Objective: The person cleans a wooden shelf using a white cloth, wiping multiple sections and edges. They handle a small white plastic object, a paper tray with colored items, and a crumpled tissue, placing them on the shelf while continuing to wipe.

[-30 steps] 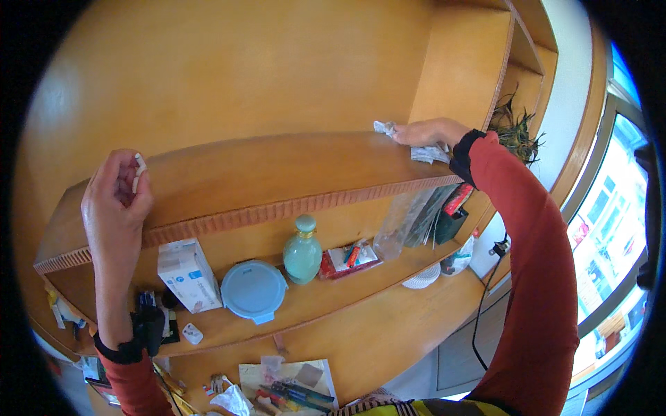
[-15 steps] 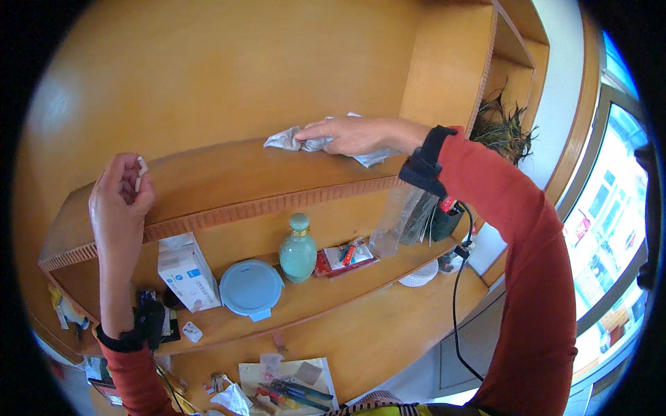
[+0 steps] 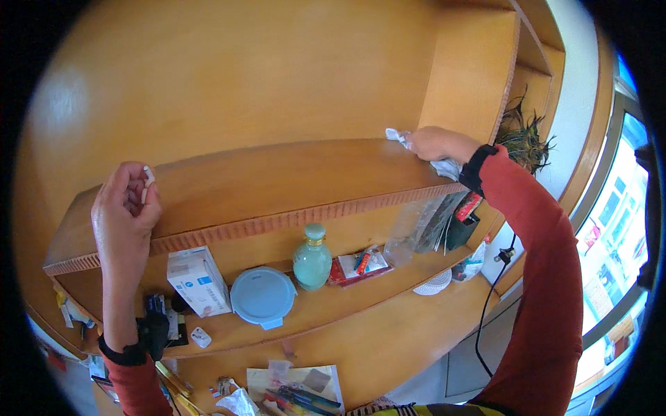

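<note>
At the right end of the upper wooden shelf [image 3: 277,177], my right hand [image 3: 436,144] is closed on a crumpled whitish cloth [image 3: 446,168]. The cloth lies against the shelf top; part of it sticks out past my fingers toward the back panel, and the rest is hidden under the hand. My left hand [image 3: 126,215] is raised in front of the shelf's left end. Its fingers are curled around a small white stick-like piece [image 3: 148,175], with a second white bit lower down between the fingers; their exact kind cannot be made out.
On the lower shelf stand a white box [image 3: 199,283], a blue-lidded round container [image 3: 263,297], a pale green bottle [image 3: 312,260] and red packets [image 3: 350,270]. Dried plants [image 3: 524,139] stick out at right. A black cable [image 3: 482,326] hangs beside my right arm. Pliers [image 3: 305,397] lie below.
My right hand has slid the cloth rightward along the upper shelf to its right end, bunching it more. The left hand keeps its hold on the white piece. The view has shifted slightly.
</note>
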Demonstrator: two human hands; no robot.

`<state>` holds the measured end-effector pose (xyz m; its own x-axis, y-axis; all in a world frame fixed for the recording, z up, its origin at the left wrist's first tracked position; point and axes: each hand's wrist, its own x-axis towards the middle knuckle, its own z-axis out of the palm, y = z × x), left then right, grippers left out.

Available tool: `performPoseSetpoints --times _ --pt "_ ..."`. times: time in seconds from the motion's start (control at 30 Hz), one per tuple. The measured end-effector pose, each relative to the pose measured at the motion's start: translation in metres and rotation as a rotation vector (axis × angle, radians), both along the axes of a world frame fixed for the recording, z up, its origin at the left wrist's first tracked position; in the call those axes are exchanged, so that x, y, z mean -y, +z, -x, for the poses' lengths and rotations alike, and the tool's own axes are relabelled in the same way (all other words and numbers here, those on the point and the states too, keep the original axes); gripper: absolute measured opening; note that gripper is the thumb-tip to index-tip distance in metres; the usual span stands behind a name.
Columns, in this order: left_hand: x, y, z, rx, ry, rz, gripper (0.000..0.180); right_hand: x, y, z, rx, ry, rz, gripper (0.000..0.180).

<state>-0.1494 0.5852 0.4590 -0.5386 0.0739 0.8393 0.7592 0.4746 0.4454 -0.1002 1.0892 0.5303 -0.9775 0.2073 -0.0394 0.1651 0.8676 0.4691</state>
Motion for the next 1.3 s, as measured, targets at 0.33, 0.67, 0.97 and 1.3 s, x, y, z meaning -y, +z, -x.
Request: performPoseSetpoints --times 0.33,0.67,0.97,1.3 --pt "-0.003 -0.001 -0.002 -0.013 -0.023 0.021 0.014 0.047 0.005 0.028 -0.028 0.307 0.269 0.023" --pt "-0.002 0.000 -0.002 -0.002 -0.017 0.019 0.010 0.118 0.006 -0.013 0.072 0.888 0.472 0.042" --pt "0.005 -0.001 0.003 -0.023 0.002 0.057 0.012 0.053 -0.008 -0.109 -0.184 0.303 0.363 0.054" --pt "-0.001 -0.001 0.004 -0.017 -0.038 -0.004 0.011 0.144 -0.046 -0.097 -0.367 0.676 0.362 0.047"
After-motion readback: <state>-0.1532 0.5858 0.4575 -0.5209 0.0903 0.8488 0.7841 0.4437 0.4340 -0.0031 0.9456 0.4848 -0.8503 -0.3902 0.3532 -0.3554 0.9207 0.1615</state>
